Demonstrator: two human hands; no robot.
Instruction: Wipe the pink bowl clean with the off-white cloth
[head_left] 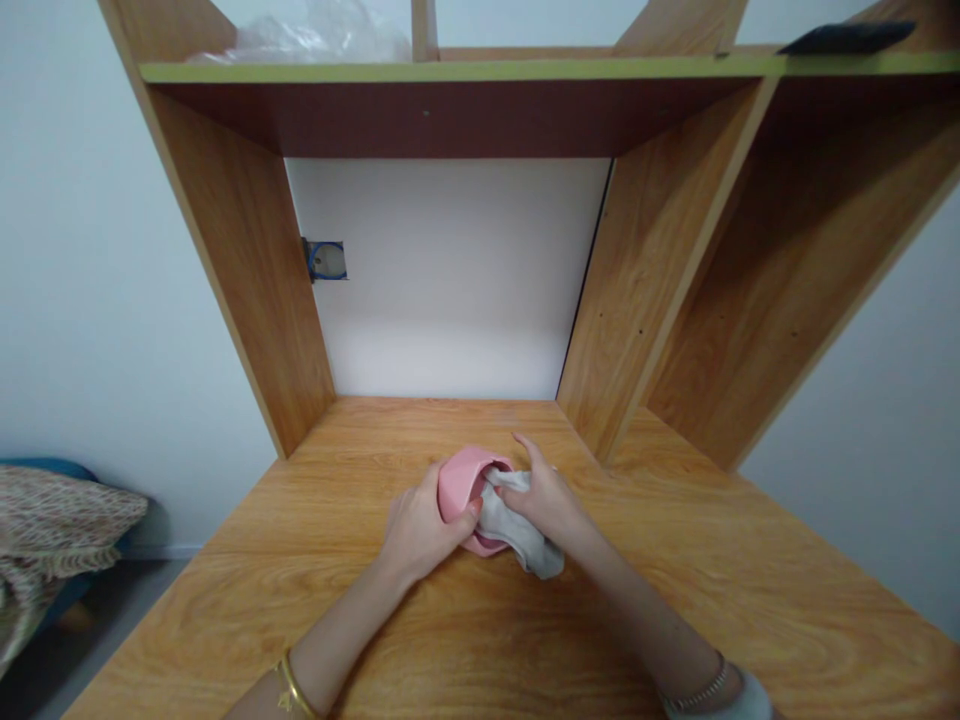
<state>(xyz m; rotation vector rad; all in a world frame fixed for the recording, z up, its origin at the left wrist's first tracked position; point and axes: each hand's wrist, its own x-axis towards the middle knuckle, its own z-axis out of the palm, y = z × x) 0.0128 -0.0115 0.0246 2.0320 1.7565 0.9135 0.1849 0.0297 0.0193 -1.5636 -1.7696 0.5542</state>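
A pink bowl [459, 484] is tipped on its side over the wooden desk, its opening turned to the right. My left hand [421, 528] grips it from the left, with the thumb over the near rim. A light grey cloth [525, 540] is partly inside the bowl, and its loose end hangs out over the rim. My right hand [546, 498] pinches the cloth at the bowl's mouth, the index finger stretched out. Most of the bowl's inside is hidden by the cloth and fingers.
The desk top [360, 640] has upright wooden panels at left and right. A shelf [480, 70] crosses above, bearing clear plastic wrap [315, 35] and a dark flat object [847, 38]. A wall box [327, 261] with blue wire is at the back. A woven throw [60, 520] lies at far left.
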